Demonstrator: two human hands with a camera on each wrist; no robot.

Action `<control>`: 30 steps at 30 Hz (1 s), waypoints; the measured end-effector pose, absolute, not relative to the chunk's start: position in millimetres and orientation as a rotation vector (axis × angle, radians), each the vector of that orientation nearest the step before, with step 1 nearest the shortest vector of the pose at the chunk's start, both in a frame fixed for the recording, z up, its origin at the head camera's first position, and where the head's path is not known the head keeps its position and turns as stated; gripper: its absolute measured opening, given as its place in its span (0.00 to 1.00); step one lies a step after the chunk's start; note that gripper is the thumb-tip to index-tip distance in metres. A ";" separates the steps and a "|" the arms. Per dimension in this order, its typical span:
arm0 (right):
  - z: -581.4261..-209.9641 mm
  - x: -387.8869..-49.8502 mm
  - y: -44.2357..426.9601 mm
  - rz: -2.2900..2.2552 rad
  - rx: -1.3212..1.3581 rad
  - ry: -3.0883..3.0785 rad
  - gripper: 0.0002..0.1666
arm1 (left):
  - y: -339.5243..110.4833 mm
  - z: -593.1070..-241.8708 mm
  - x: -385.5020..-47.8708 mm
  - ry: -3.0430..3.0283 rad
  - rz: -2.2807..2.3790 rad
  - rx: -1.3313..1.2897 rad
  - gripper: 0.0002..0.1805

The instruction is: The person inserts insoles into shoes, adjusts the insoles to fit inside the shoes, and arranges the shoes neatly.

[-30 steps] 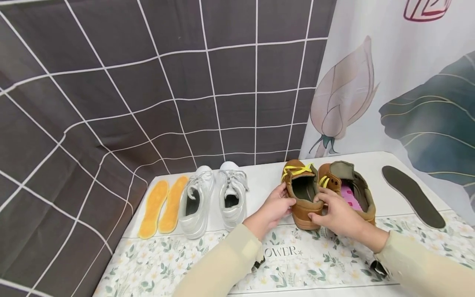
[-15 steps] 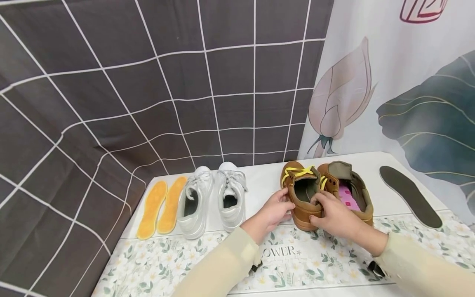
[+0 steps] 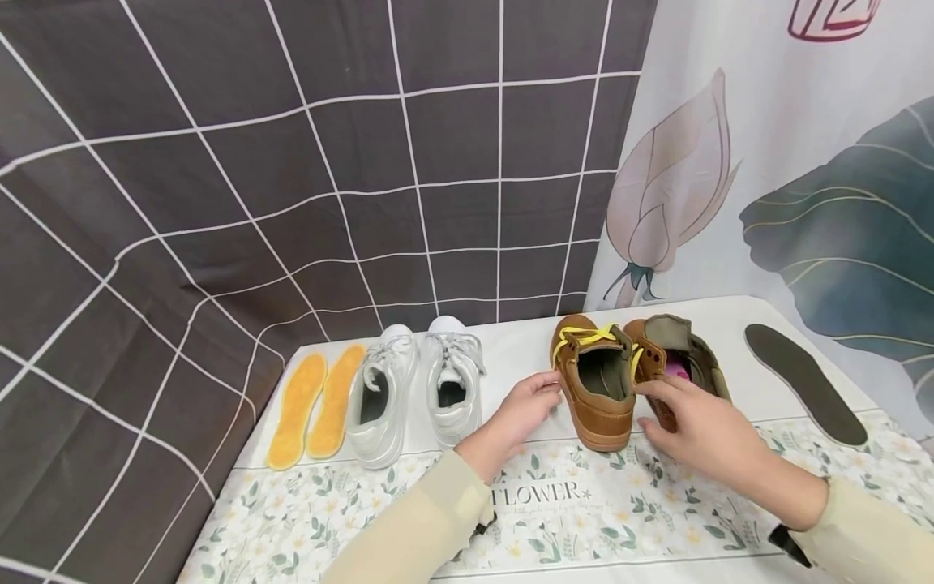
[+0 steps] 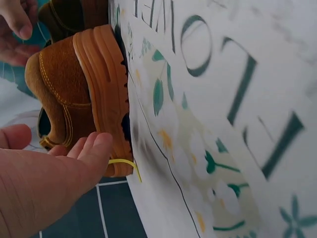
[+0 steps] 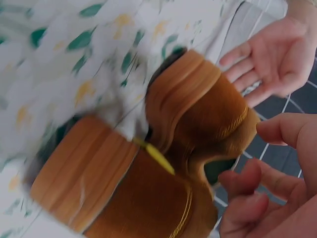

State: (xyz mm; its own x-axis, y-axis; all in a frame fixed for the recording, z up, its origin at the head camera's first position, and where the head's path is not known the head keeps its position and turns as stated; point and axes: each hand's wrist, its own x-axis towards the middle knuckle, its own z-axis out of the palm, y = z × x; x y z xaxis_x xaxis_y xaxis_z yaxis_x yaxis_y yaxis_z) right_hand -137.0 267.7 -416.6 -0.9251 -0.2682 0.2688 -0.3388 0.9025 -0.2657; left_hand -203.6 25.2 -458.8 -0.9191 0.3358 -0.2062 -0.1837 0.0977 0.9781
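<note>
A brown shoe with yellow laces (image 3: 602,412) stands upright, its heel toward me and its dark inside showing. Beside its left flank, my left hand (image 3: 516,418) has relaxed, fairly straight fingers close to the side; whether they touch cannot be told. My right hand (image 3: 704,426) hovers at the right, fingers loosely bent and holding nothing, partly over the second brown shoe (image 3: 649,357). Inside that one a pink insole (image 3: 677,371) shows, mostly hidden by the hand. In the right wrist view, the right fingers (image 5: 282,130) are apart from both brown shoes.
Two white sneakers (image 3: 454,397) stand left of the hands, and a pair of orange insoles (image 3: 297,410) lies farther left. A dark insole (image 3: 806,381) lies at the right. Under everything is a floral cloth (image 3: 569,527); a dark checked curtain (image 3: 365,162) hangs behind.
My right hand has let go of the left brown shoe's heel and moved right, over the second brown shoe. My left hand has drawn back slightly to the left, fingers straighter.
</note>
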 end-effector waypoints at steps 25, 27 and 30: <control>-429.0 -137.7 323.8 0.133 0.416 -3.021 0.23 | 14.8 -451.0 -197.3 1.958 1.894 0.242 0.21; -430.1 -137.7 325.4 0.115 0.431 -3.038 0.20 | 15.4 -451.2 -196.8 1.935 1.899 0.234 0.21; -433.4 -138.5 327.1 0.110 0.433 -3.038 0.20 | 16.1 -450.7 -195.2 1.917 1.905 0.231 0.22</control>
